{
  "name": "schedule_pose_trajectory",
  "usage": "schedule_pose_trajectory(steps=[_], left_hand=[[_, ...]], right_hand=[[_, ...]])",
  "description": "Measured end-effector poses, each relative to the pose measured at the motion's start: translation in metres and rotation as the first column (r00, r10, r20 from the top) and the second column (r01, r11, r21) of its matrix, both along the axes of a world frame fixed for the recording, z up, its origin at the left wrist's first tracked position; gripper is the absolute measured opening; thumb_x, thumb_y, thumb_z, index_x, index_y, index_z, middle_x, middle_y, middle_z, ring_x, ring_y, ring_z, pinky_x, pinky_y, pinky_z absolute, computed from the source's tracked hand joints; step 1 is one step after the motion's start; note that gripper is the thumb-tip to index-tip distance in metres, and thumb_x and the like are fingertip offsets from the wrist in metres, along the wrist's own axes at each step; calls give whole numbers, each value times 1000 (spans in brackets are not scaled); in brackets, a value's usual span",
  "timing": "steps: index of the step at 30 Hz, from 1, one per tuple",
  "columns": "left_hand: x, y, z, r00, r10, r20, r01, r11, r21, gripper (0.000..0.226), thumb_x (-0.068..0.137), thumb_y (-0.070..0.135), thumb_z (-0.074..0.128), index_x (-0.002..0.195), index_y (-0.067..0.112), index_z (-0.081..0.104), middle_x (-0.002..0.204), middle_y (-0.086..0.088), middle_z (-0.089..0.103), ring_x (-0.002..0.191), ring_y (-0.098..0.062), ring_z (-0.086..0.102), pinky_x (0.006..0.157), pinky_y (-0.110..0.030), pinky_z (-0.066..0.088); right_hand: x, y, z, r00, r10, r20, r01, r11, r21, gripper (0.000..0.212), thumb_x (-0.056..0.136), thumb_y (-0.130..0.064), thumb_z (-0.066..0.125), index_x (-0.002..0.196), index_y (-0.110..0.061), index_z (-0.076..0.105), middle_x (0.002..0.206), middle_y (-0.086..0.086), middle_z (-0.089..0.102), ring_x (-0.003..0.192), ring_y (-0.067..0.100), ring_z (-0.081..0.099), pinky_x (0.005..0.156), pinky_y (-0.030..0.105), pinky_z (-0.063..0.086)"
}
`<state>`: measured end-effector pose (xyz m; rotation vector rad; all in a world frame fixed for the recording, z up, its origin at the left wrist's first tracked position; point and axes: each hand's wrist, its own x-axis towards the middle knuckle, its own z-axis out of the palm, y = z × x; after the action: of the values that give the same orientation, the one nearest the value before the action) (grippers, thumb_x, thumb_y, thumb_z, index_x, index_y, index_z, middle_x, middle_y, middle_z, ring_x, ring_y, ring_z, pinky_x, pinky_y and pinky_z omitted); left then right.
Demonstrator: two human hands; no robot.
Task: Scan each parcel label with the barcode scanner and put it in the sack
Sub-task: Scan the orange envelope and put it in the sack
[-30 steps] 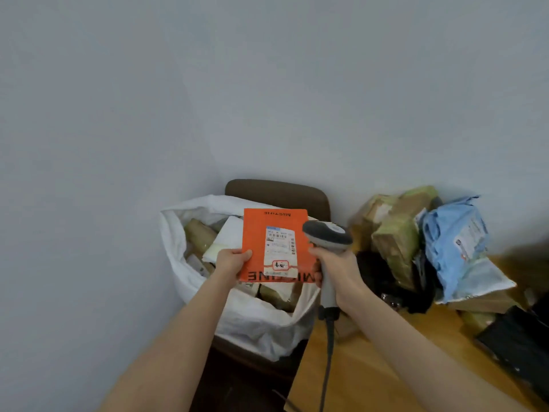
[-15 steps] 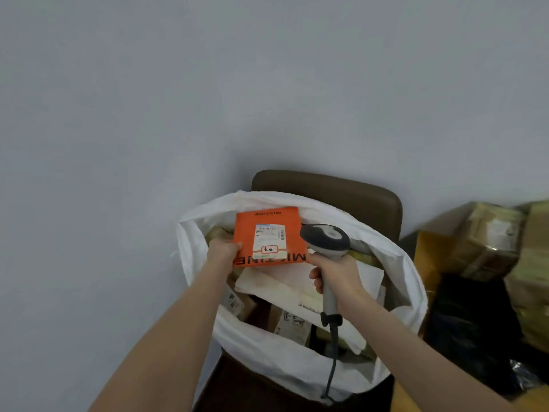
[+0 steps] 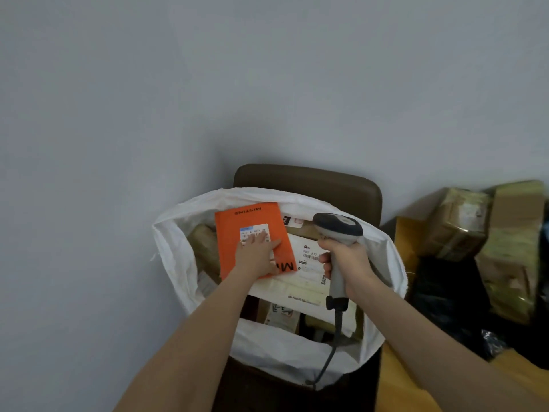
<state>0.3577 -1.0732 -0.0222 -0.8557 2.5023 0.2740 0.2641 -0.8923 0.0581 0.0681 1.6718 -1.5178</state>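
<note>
The left grip point(image 3: 258, 251) lies flat, fingers straight, on the orange parcel point(image 3: 230, 242), which rests under it on other parcels point(image 3: 306, 281) inside the white sack point(image 3: 175, 233). Just right of it, the right grip point(image 3: 347, 263) is closed around the handle of the barcode scanner point(image 3: 338, 228), above the sack's mouth.

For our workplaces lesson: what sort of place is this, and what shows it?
Probably a small parcel-sorting room or mailroom: a white sack holding labelled parcels, a corded barcode scanner in the right hand, and taped boxes piled by the wall.
</note>
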Motion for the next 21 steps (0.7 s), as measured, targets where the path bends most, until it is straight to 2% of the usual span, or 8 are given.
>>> schedule_pose_trajectory(steps=[3,7,10,12,14,18,21], left_hand=[[-6,6,5,1000,17,-7,-17,1000,23,87,82,56,63,151,35,16,160,-5,12,145,-30,17,113,-53,24],[-14,33,28,971,104,-214,-109,994,-11,72,83,50,66,142,20,39,148,-8,35,132,-27,40,100,-44,40],[-27,69,45,957,74,-280,-99,992,-76,70,84,42,68,142,17,38,146,-8,36,131,-27,40,101,-42,40],[-37,101,55,948,46,-316,-83,991,-105,69,85,41,68,143,17,37,147,-8,36,132,-27,39,101,-41,41],[-50,139,65,935,16,-354,-66,989,-130,65,86,40,66,140,17,40,145,-8,38,131,-26,41,98,-39,43],[-78,236,84,900,-29,-435,-33,990,-134,65,88,38,65,143,15,38,144,-8,37,130,-27,41,98,-40,43],[-104,313,94,878,-76,-473,22,993,-119,65,89,37,64,143,15,37,144,-9,38,131,-27,40,100,-41,43]], right_hand=[[-3,19,0,999,-32,20,32,999,-7,6,89,-10,65,89,-5,62,58,7,57,50,15,49,50,27,43],[-2,55,6,996,-86,40,86,996,-16,9,89,-15,67,93,-7,63,61,7,59,50,14,51,49,25,46],[-2,91,14,989,-120,81,125,991,-56,12,89,-16,67,96,-8,63,61,7,60,53,16,53,52,28,47],[-3,122,19,987,-127,103,137,987,-88,16,89,-16,67,100,-5,63,59,7,59,49,16,52,48,27,46],[-7,159,24,985,-139,107,151,982,-113,15,89,-14,67,95,-2,62,54,6,55,44,15,49,42,25,43],[-21,253,31,980,-181,82,190,975,-118,11,89,-12,66,84,-5,59,55,6,53,44,15,45,43,24,39],[-36,326,36,966,-245,77,253,960,-123,10,88,-14,66,90,-6,60,54,5,54,44,14,47,44,25,40]])
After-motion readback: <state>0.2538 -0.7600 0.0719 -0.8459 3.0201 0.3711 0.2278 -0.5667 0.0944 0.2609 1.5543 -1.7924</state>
